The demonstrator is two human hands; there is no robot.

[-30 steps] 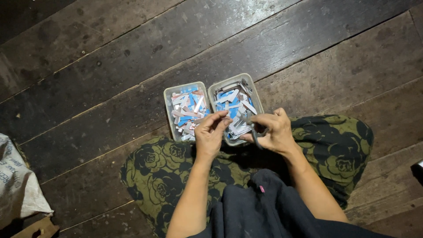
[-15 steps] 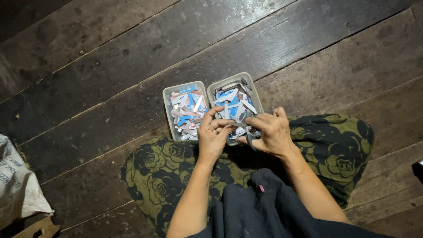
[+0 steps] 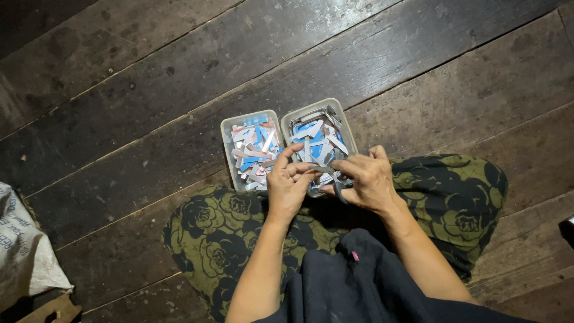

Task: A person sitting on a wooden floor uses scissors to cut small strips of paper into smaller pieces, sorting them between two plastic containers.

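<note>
Floor (image 3: 149, 90): dark wooden planks with open seams between the boards. A green cloth (image 3: 221, 239) with a dark flower pattern lies on it under the person, reaching right past the forearm. A pale printed sack (image 3: 24, 245) sits at the left edge, well apart from the work.

Two clear trays stand side by side on the planks, touching — left tray (image 3: 226, 128) and right tray (image 3: 345, 119). Both are heaped with short strips in white, grey and blue.

The hands meet over the near rim of the right tray. The left hand (image 3: 287, 185) is closed, fingertips pinched on a small strip (image 3: 308, 167). The right hand (image 3: 371, 179) is curled around a dark tool (image 3: 339, 190) that looks like small scissors, though the fingers hide most of it. The strip sits between the two hands, just above the tray's near edge.

Risks, as judged:
- Fingertips lie very near the tool — a slip could nick the left hand.
- The pieces are small and the hands work at the rim; an offcut could fall on the cloth or into a seam.
- A nudge to a full tray could spill it.
</note>
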